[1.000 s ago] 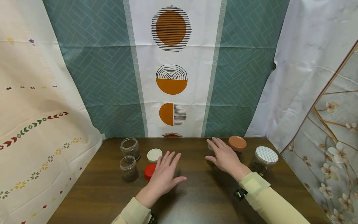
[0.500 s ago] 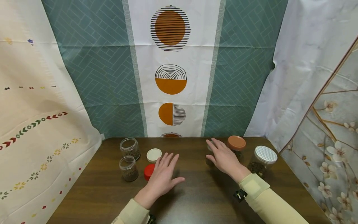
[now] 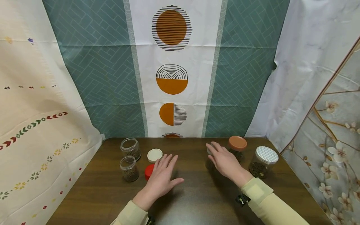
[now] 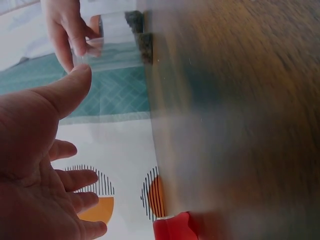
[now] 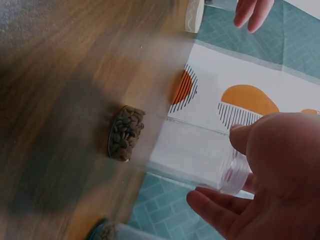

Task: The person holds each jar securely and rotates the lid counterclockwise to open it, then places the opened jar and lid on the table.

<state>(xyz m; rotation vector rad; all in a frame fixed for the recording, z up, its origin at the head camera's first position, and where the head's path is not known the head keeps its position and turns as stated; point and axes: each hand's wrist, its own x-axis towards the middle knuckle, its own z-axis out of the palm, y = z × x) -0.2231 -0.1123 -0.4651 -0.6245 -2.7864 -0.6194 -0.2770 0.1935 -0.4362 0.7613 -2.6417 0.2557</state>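
Observation:
In the head view my right hand (image 3: pixel 225 162) is at the mouth of a clear lidless jar (image 5: pixel 192 155) that has small brown pellets in its base. The right wrist view shows thumb and fingers on opposite sides of its neck, gripping it. My left hand (image 3: pixel 160 179) hovers with spread fingers, holding nothing. Close by it on the table lies a red lid (image 3: pixel 149 172), partly hidden by the hand. Beyond that sits a cream lid (image 3: pixel 154 155).
Two uncovered jars of pellets, a rear one (image 3: pixel 130 149) and a front one (image 3: pixel 129 169), stand at the left. At the right are an orange-lidded jar (image 3: pixel 237 143) and a wider jar with a patterned white lid (image 3: pixel 266 155). Curtains surround the dark wooden table (image 3: pixel 191 203).
My right hand and the jar at its fingers have shifted slightly left and nearer to me. The left hand has drifted a little left. The lids and other jars keep their places.

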